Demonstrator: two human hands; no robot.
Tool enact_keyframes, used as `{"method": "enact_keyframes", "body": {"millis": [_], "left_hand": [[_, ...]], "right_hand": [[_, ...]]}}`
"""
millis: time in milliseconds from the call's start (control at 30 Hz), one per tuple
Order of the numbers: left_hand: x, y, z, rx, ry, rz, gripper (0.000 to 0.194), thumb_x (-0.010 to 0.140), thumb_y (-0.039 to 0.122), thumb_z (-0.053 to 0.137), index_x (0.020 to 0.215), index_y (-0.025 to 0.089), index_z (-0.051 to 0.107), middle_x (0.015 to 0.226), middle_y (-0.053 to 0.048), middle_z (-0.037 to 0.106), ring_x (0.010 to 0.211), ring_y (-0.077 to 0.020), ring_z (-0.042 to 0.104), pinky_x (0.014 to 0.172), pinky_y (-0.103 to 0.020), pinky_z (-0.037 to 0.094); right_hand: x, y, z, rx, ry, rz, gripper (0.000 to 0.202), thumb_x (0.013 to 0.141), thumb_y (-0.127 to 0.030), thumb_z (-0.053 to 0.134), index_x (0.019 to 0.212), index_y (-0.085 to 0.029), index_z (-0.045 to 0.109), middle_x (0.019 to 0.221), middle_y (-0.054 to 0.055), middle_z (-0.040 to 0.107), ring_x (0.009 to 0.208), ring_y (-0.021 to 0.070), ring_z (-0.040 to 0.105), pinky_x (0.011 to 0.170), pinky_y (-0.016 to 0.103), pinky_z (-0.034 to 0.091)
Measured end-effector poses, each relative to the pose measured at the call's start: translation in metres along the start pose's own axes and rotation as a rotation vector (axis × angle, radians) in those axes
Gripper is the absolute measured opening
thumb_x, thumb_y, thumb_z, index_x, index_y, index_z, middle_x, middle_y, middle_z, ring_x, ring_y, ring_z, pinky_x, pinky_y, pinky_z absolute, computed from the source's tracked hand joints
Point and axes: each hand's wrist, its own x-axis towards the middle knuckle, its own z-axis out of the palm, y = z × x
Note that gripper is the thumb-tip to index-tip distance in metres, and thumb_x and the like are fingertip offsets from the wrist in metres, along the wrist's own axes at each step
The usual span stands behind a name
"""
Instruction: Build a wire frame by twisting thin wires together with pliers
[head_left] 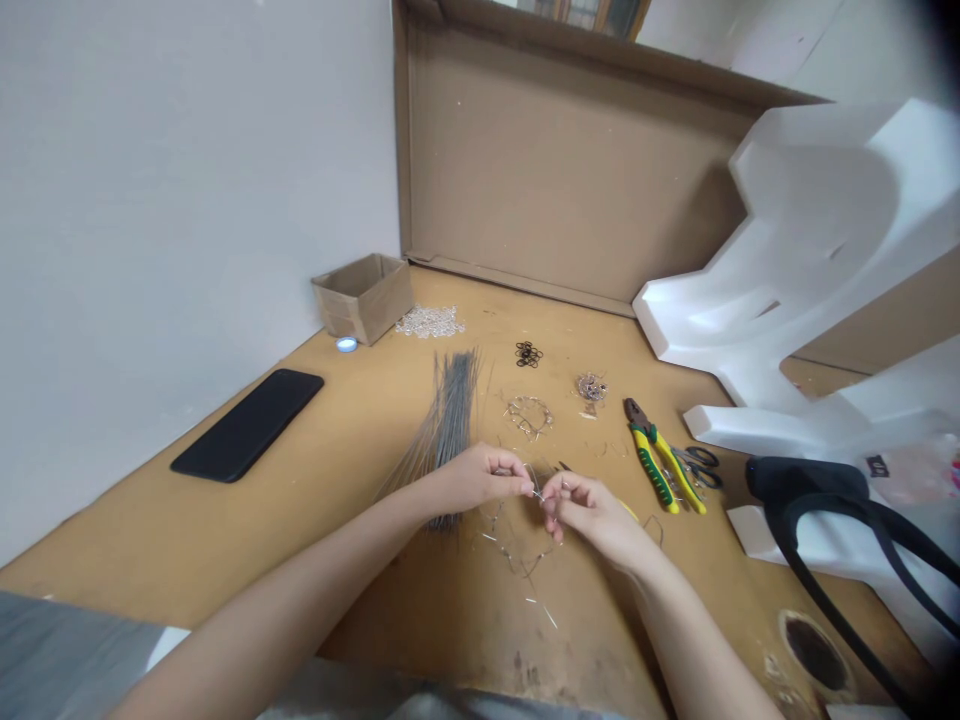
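My left hand [495,476] and my right hand [581,508] meet over the table, fingertips pinched on a thin wire [535,494] between them. A wire chain with small links [517,562] lies below the hands; whether it joins the held wire I cannot tell. Left of my hands spreads a bundle of grey wires [454,400], its near part passing behind my left forearm. Beyond my hands sits a loop of wire chain [529,415]. Under my right hand, part of a yellow-handled tool [628,510] shows, mostly hidden.
Green-yellow pliers [660,455] and dark scissors [701,465] lie right. Farther back are black rings [529,354], a metal coil [592,387], clear beads [431,321] and a small cardboard box [364,298]. A black phone [247,425] lies left; white foam [817,230] stands right.
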Motion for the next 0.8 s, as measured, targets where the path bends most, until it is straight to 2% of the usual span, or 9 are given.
{"method": "enact_keyframes", "body": {"millis": [133,233,333,400,467,500,567,667,800], "left_hand": [[0.0,0.0,-0.001,-0.052,-0.023,0.018,0.019,0.074,0.032,0.056,0.075,0.015,0.065,0.076,0.0,0.064,0.072,-0.0106,0.053,0.069,-0.021,0.038],[-0.001,0.001,-0.006,-0.089,-0.004,-0.019,0.021,0.073,0.035,0.057,0.075,0.015,0.065,0.068,0.001,0.061,0.059,-0.0073,0.049,0.056,-0.017,0.035],[-0.001,-0.001,-0.014,-0.197,0.057,-0.07,0.024,0.072,0.038,0.059,0.076,0.014,0.064,0.058,0.003,0.056,0.046,-0.0042,0.038,0.045,-0.017,0.027],[0.0,-0.003,-0.02,-0.294,0.102,-0.071,0.025,0.071,0.038,0.06,0.074,0.014,0.063,0.051,0.004,0.051,0.04,-0.0026,0.029,0.045,-0.018,0.029],[0.001,-0.004,-0.024,-0.42,0.139,-0.022,0.021,0.073,0.035,0.059,0.072,0.014,0.063,0.038,0.009,0.035,0.038,-0.0029,0.025,0.054,-0.02,0.037],[0.002,-0.005,-0.026,-0.474,0.147,-0.003,0.02,0.073,0.034,0.059,0.072,0.014,0.062,0.035,0.01,0.029,0.037,-0.0031,0.023,0.057,-0.022,0.039],[0.003,-0.006,-0.028,-0.562,0.157,0.019,0.018,0.074,0.033,0.058,0.071,0.015,0.062,0.033,0.011,0.023,0.037,-0.0034,0.021,0.061,-0.023,0.041],[0.003,-0.007,-0.03,-0.638,0.169,0.015,0.018,0.074,0.032,0.059,0.071,0.015,0.061,0.032,0.011,0.025,0.037,-0.0035,0.021,0.06,-0.022,0.041],[0.003,-0.006,-0.031,-0.683,0.173,0.022,0.017,0.075,0.032,0.059,0.072,0.015,0.06,0.032,0.01,0.026,0.037,-0.0035,0.023,0.06,-0.021,0.041]], "right_hand": [[-0.002,-0.001,-0.001,-0.007,-0.015,0.001,0.023,0.072,-0.037,0.06,0.075,-0.015,0.056,0.058,-0.002,0.058,0.048,0.0089,0.051,0.053,0.024,0.043],[-0.004,-0.004,-0.009,0.003,-0.015,0.006,0.03,0.076,-0.043,0.055,0.08,-0.014,0.059,0.065,0.003,0.062,0.056,0.0111,0.056,0.059,0.026,0.045],[-0.003,-0.005,-0.022,-0.061,0.127,-0.027,0.037,0.079,-0.048,0.049,0.084,-0.013,0.061,0.074,0.007,0.064,0.065,0.0145,0.06,0.064,0.028,0.046],[-0.003,-0.003,-0.03,-0.26,0.305,-0.062,0.034,0.078,-0.046,0.051,0.08,-0.015,0.061,0.07,0.006,0.064,0.062,0.0152,0.058,0.061,0.027,0.045],[-0.003,0.0,-0.036,-0.567,0.453,-0.082,0.028,0.077,-0.042,0.051,0.074,-0.017,0.062,0.067,0.005,0.064,0.059,0.0161,0.057,0.057,0.026,0.041],[-0.004,0.002,-0.037,-0.712,0.482,-0.084,0.025,0.078,-0.04,0.05,0.072,-0.018,0.062,0.066,0.004,0.064,0.059,0.0166,0.057,0.056,0.026,0.04],[-0.007,0.004,-0.038,-0.934,0.449,-0.075,0.021,0.078,-0.035,0.049,0.071,-0.021,0.063,0.068,0.003,0.065,0.06,0.017,0.058,0.055,0.025,0.037],[-0.011,0.004,-0.037,-1.147,0.366,-0.029,0.018,0.077,-0.031,0.049,0.073,-0.024,0.065,0.068,0.002,0.067,0.061,0.0171,0.059,0.055,0.025,0.035],[-0.01,0.003,-0.036,-1.354,0.406,0.023,0.018,0.078,-0.026,0.048,0.077,-0.025,0.065,0.077,0.003,0.069,0.069,0.0195,0.061,0.056,0.025,0.032]]}}
